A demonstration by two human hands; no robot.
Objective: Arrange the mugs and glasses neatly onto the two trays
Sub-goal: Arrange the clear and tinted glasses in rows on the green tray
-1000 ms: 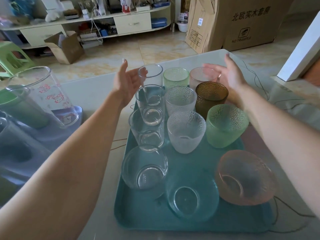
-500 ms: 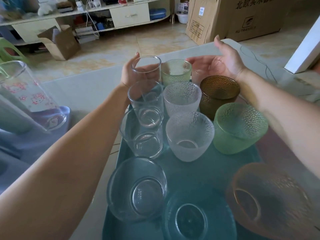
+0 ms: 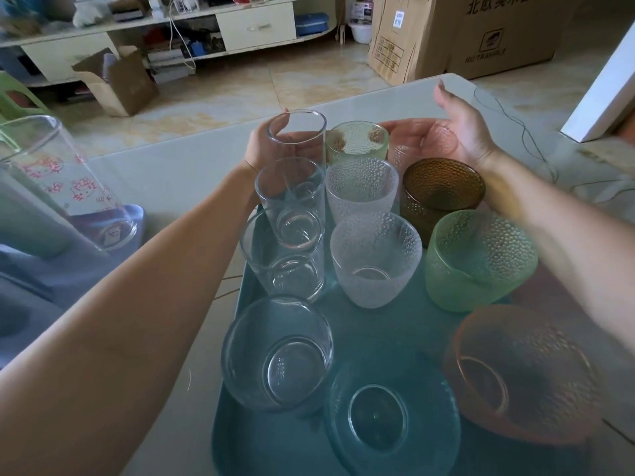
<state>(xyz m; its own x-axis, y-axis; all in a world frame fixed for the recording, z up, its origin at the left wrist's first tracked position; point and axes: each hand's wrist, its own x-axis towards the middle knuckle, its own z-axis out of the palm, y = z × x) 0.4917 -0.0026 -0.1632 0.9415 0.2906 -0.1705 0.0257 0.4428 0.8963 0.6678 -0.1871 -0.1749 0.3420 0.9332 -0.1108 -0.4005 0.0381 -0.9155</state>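
A teal tray on the table holds several glasses in rows. My left hand is cupped against the tall clear glass at the back left corner, its fingers showing through the glass from behind. My right hand lies with palm open against the pink glass at the back right, thumb raised and fingers reaching behind it. Fingertips show through the green dimpled glass between the two. At the left, a blurred bluish tray carries a cartoon-printed glass.
An amber glass, frosted glasses and a pink bowl-shaped glass crowd the teal tray. A thin cable runs over the pale table at the right. A white board and a cardboard box stand beyond.
Both hands have come in from open air onto the back row: the left now against the tall clear glass, the right behind the pink glass. The camera has moved closer.
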